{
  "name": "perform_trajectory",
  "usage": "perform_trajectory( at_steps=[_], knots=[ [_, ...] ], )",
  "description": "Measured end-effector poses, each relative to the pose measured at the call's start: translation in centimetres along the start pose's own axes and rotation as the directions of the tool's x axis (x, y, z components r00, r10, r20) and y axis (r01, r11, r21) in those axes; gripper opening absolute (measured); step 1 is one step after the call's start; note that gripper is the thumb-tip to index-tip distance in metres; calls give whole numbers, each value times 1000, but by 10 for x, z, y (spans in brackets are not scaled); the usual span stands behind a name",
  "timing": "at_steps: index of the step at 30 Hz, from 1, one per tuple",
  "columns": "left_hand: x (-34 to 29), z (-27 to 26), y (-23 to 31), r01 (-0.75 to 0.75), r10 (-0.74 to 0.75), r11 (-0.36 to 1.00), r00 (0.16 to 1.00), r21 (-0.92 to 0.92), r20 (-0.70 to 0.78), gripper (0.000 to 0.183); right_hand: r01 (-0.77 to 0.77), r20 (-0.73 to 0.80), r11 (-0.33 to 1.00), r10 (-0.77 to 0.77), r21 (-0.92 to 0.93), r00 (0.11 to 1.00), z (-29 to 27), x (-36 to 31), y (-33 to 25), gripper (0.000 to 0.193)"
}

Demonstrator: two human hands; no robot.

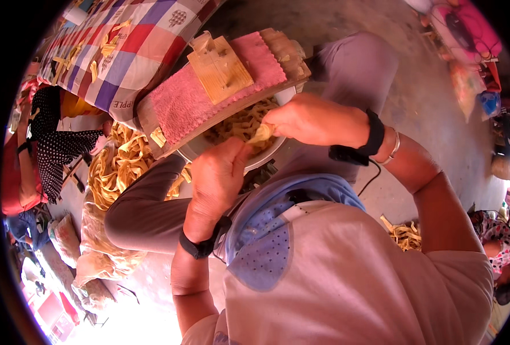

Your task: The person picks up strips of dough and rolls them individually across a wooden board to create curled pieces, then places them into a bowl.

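Observation:
Between my two hands runs a short pale-yellow strip (262,135), twisted or folded where it shows. My left hand (216,177) is closed on its near-left end, thumb pressed to the fingers. My right hand (319,119) pinches the other end, a little higher. Just below them is a pale basin (278,147) filled with similar yellow strips (235,122). Across the basin's far side lies a wooden board (282,53) covered with a pink cloth (177,112). A small wooden block (219,69) with dark spots rests on that cloth.
A checked cloth (145,43) with scattered strips covers a surface at far left. A heap of strips (120,169) lies beside my left knee, above a plastic sack (102,247). More strips (405,234) are on the floor at right. Another person in dotted trousers (54,152) sits left.

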State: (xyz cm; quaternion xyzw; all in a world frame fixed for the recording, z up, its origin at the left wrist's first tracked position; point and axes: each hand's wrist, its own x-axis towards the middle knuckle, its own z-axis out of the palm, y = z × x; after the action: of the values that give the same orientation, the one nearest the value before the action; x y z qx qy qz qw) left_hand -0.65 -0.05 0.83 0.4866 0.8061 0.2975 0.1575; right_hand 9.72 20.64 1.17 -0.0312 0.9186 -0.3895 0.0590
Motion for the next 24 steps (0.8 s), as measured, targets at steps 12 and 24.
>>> perform_trajectory(
  at_steps=[12, 24],
  knots=[
    [27, -24, -3, -39, 62, 950, 996, -309, 63, 15, 19, 41, 959, -32, 283, 999, -32, 14, -17, 24],
    [106, -26, -89, 222, -301, 771, 953, -597, -35, 17, 102, -476, 992, -52, 80, 878, -19, 97, 49, 12]
  ],
)
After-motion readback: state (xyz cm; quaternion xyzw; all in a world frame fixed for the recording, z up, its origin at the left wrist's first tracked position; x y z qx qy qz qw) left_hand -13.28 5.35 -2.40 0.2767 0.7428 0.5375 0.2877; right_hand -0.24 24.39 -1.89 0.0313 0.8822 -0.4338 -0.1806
